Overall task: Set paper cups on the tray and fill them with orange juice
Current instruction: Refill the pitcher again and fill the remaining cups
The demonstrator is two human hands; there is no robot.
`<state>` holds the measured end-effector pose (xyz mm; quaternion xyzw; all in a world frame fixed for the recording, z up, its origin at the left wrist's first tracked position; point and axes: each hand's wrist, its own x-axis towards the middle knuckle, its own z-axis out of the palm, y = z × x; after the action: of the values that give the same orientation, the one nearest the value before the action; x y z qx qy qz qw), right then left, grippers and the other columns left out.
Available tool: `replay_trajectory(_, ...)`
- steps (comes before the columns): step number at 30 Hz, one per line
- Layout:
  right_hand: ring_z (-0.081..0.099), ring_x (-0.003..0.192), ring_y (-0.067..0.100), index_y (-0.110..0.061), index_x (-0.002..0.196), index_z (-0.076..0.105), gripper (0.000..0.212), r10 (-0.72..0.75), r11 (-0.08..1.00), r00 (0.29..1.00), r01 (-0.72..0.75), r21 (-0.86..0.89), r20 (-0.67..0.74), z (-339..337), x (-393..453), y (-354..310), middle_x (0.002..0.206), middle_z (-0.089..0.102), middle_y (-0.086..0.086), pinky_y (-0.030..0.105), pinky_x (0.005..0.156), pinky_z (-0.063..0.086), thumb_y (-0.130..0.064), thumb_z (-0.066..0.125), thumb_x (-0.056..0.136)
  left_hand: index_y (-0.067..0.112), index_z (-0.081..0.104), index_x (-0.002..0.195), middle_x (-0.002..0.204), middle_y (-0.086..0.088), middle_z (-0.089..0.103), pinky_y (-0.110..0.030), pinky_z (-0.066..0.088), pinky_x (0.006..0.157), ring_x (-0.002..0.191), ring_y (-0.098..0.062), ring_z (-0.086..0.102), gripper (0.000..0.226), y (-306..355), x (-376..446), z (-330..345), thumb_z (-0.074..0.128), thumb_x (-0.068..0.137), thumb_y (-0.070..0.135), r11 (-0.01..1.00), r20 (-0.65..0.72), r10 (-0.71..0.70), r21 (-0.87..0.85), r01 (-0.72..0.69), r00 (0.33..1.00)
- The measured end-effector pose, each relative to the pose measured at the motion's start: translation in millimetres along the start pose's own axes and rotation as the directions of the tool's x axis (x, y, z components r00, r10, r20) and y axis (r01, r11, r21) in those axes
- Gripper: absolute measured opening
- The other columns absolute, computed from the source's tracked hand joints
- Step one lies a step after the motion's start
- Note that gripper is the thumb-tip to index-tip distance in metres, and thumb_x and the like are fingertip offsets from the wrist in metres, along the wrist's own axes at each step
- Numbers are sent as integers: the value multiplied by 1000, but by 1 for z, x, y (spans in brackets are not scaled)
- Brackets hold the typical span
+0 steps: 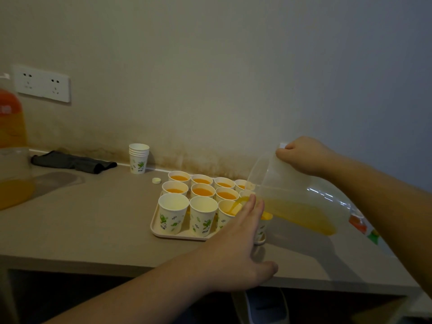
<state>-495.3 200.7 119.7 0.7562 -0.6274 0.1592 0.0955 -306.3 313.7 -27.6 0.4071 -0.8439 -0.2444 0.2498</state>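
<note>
We are mid-pour. Our right hand (301, 155) grips the rim end of the clear jug (292, 197), fingers curled round it, tipping it so juice (236, 205) runs from the spout into a cup (228, 210) in the front row of the tray (155, 228). Our left hand (236, 244) reaches in with fingers straight and apart, its tips beside that cup and under the spout; whether it touches the cup we cannot tell.

The tray sits on the table (93, 225), cups packed rim to rim. The two back rows look full; two front cups (187, 212) on the left are dry.

The risks, as we judge them: the jug is held high by one end, so a small wrist turn could send a surge over the rim and onto the tray. Our left hand partly hides the target, so the fill level is hard to read and it may overflow. A nudge from those fingers could tip this light cup into its neighbours.
</note>
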Motion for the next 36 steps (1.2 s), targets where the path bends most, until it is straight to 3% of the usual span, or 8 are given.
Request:
replay_trajectory(8, 41, 60, 28, -6, 56, 45, 46, -3, 1000, 1000, 3, -24, -10, 0, 2, 1, 59, 40, 13, 33, 56, 29, -27, 48, 97, 40, -20, 157, 158, 30, -34, -25, 10, 119, 153, -2, -10, 116, -1, 2, 2, 72, 88, 51, 1000, -12, 11, 5, -11, 1000)
replay_trajectory(17, 46, 67, 32, 2, 66, 56, 45, -11, 1000, 1000, 11, -15, -7, 0, 1, -2, 62, 44, 15, 33, 59, 34, -27, 47, 98, 39, -20, 158, 158, 29, -34, -23, 9, 118, 152, -1, -12, 117, -1, 1, 1, 73, 88, 51, 1000, -14, 10, 3, -10, 1000)
replay_trajectory(27, 43, 65, 31, -5, 59, 48, 46, -18, 999, 1000, 18, -29, -9, -2, 0, -4, 60, 41, 13, 30, 55, 30, -28, 45, 99, 40, -21, 157, 158, 28, -35, -26, 10, 120, 153, -2, -11, 116, 1, 0, 1, 71, 89, 51, 1000, -7, 8, 6, -8, 1000)
replay_trajectory(36, 45, 68, 31, 4, 71, 59, 45, -29, 999, 1000, 29, -43, -8, -3, -1, -6, 63, 44, 14, 31, 56, 30, -27, 44, 100, 43, -21, 156, 156, 32, -35, -34, 15, 125, 153, -3, -10, 117, 0, -1, 0, 73, 87, 51, 1000, -5, -8, -3, 8, 1000)
